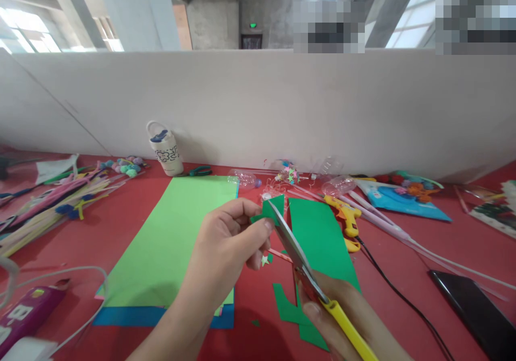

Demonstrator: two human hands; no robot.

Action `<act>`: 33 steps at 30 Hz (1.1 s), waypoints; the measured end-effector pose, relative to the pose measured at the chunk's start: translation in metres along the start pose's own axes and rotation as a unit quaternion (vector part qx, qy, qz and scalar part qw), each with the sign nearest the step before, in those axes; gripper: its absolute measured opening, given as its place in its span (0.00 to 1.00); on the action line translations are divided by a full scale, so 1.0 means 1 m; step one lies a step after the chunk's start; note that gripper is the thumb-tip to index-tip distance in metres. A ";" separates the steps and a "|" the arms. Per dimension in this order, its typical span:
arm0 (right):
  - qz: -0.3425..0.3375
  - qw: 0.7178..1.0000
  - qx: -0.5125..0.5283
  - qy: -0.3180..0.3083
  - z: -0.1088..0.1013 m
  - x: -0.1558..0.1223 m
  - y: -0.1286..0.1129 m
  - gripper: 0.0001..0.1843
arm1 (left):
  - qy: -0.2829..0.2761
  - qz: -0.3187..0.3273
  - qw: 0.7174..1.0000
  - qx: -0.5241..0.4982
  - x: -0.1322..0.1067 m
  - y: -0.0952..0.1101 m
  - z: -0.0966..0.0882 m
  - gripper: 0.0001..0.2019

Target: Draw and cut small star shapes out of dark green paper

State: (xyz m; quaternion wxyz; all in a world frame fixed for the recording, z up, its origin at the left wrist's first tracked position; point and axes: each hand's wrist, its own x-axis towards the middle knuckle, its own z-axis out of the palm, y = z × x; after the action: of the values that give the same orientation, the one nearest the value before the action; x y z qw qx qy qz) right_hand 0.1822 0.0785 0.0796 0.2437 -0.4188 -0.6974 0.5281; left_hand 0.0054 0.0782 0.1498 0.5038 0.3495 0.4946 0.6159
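Pinched between the thumb and fingers of my left hand (229, 240) is a small piece of dark green paper (276, 206). My right hand (336, 302) is closed round yellow-handled scissors (296, 250), whose blades point up and away to the left. The blade tips meet the green piece close to my left thumb. Beneath the scissors, green paper offcuts (285, 303) lie on the red table, beside a larger dark green sheet (318, 232). Left of my left hand is a stack of sheets with light green paper (181, 232) on top.
A yellow glue gun (344, 214) with a black cord lies right of the green sheet. Farther right is a black phone (471, 310). Clear plastic bottles (244, 179), a white tumbler (166, 151) and pliers (199, 171) are near the white partition (258, 108). Pipe cleaners (52, 205) cover the left side.
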 end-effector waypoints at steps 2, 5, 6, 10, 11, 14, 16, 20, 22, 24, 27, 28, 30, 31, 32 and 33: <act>-0.023 0.999 -0.001 0.026 0.001 -0.001 -0.004 0.22 | 0.000 0.003 1.000 0.002 0.000 0.000 0.000 0.05; -0.054 0.997 -0.007 0.051 0.001 -0.002 -0.010 0.22 | -0.003 0.002 1.000 0.003 0.000 0.001 0.000 0.05; -0.058 0.997 -0.011 0.055 0.001 -0.002 -0.011 0.22 | -0.002 0.003 1.000 0.004 0.000 0.001 0.000 0.05; -0.064 0.996 -0.023 0.064 0.000 -0.002 -0.013 0.21 | 0.002 0.002 1.000 0.006 0.000 0.001 0.000 0.05; -0.064 0.996 -0.022 0.066 0.000 -0.002 -0.013 0.21 | 0.002 0.000 1.000 0.007 0.000 0.001 0.000 0.05; -0.059 0.996 -0.020 0.068 0.000 -0.002 -0.013 0.19 | 0.002 -0.001 1.000 0.011 0.000 0.001 0.000 0.05; -0.057 0.996 -0.021 0.068 -0.001 -0.002 -0.013 0.18 | 0.001 -0.001 1.000 0.013 -0.001 0.001 -0.001 0.06; -0.070 0.994 -0.031 0.075 0.000 -0.004 -0.014 0.18 | 0.005 0.002 1.000 0.016 -0.001 0.001 0.000 0.06; -0.075 0.993 -0.034 0.081 0.000 -0.004 -0.013 0.18 | 0.006 0.002 1.000 0.017 -0.001 0.000 0.000 0.06; -0.072 0.993 -0.029 0.085 0.001 -0.004 -0.013 0.19 | 0.005 0.000 1.000 0.017 -0.001 0.000 0.000 0.06; -0.067 0.994 -0.013 0.087 0.002 -0.003 -0.012 0.19 | 0.002 0.000 1.000 0.015 0.000 0.000 -0.001 0.06; -0.068 0.994 -0.010 0.086 0.002 -0.003 -0.012 0.19 | 0.003 0.001 1.000 0.015 0.000 0.000 -0.001 0.06; -0.071 0.994 -0.014 0.086 0.002 -0.003 -0.012 0.18 | 0.003 0.001 1.000 0.014 0.000 0.000 -0.001 0.06; -0.074 0.993 -0.021 0.087 0.001 -0.003 -0.012 0.18 | 0.003 0.001 1.000 0.013 0.000 0.000 -0.001 0.06; -0.079 0.992 -0.031 0.089 0.001 -0.002 -0.012 0.18 | 0.002 0.000 1.000 0.012 -0.001 0.000 -0.001 0.06; -0.085 0.992 -0.041 0.089 0.000 -0.001 -0.012 0.18 | 0.002 0.000 1.000 0.012 -0.001 0.000 0.000 0.06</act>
State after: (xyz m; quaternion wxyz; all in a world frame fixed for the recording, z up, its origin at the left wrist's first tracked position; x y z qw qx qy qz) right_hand 0.1792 0.0764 0.0908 0.3316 -0.4130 -0.7268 0.4372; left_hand 0.0051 0.0775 0.1498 0.4988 0.3542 0.5029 0.6106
